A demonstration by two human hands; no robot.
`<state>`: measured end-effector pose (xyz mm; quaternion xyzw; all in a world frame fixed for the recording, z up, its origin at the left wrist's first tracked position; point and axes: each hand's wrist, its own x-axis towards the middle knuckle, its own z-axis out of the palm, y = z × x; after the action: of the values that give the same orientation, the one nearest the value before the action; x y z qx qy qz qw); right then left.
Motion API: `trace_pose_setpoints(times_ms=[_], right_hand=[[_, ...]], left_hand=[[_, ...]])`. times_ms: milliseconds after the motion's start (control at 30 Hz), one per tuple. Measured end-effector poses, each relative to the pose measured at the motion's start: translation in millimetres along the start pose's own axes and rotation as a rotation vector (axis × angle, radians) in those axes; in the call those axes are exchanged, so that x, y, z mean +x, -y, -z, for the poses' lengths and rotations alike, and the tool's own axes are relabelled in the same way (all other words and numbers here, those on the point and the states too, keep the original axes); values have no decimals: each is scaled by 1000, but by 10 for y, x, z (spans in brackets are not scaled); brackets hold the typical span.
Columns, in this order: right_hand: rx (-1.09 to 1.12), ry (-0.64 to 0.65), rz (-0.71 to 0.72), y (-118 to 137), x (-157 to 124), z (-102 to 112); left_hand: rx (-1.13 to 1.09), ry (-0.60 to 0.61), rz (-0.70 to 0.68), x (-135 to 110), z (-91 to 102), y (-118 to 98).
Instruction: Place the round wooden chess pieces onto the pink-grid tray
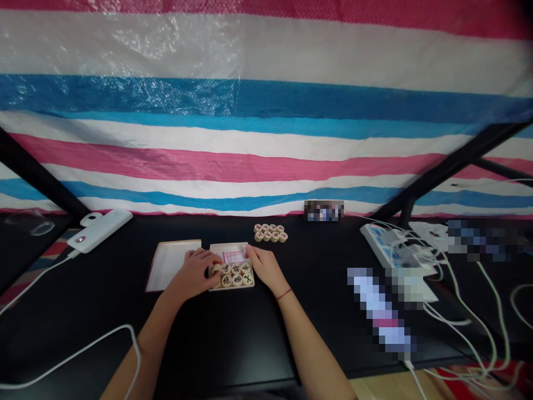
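Note:
A small open box (252, 280) stands on the black desk, its near part filled with round Chinese chess pieces (236, 279) marked in black. Its far part shows a white floor with a pink grid. My left hand (195, 272) reaches over the box's left side, thumb and fingers curved around a Chinese chess piece (216, 268) at the left end of the rows. At the right side, my right hand (266, 269) pinches the box's wall near the far corner. Left of the box lies a pale lid (172, 266), partly behind my left hand.
Behind the box, red-marked pieces (270, 233) sit in two rows. A white device (100, 230) with a cable lies at the left, near a clear glass (31, 222). On the right are a power strip (378, 244), tangled white cables and a blurred-out phone-like object (381, 311).

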<state>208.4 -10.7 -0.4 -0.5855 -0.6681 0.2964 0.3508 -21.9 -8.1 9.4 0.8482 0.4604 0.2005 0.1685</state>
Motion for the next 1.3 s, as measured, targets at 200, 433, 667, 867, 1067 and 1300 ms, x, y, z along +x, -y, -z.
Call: trace_pose_setpoints(times_ms=[200,433,667,867,1067,1300], right_hand=[[131,-90,161,112,-46,-34],[92,-155,294,151,-105,-38],[25,-135,331,208,-118,67],[-231,-150,72,-44,-72,262],[-327,-61,-55,-283,-50,277],[-294,-119,-2,-300,-21,217]], left_hand=[[-260,-277,35,151,23,-113],[-804,-221,226,366,-211,-467],[-988,-311,327,312,-253,-448],[-1060,-579,481,291,-214,-276],[-863,-695,554,256,-229,-174],[-1133,-621,535,269,-205,-305]])
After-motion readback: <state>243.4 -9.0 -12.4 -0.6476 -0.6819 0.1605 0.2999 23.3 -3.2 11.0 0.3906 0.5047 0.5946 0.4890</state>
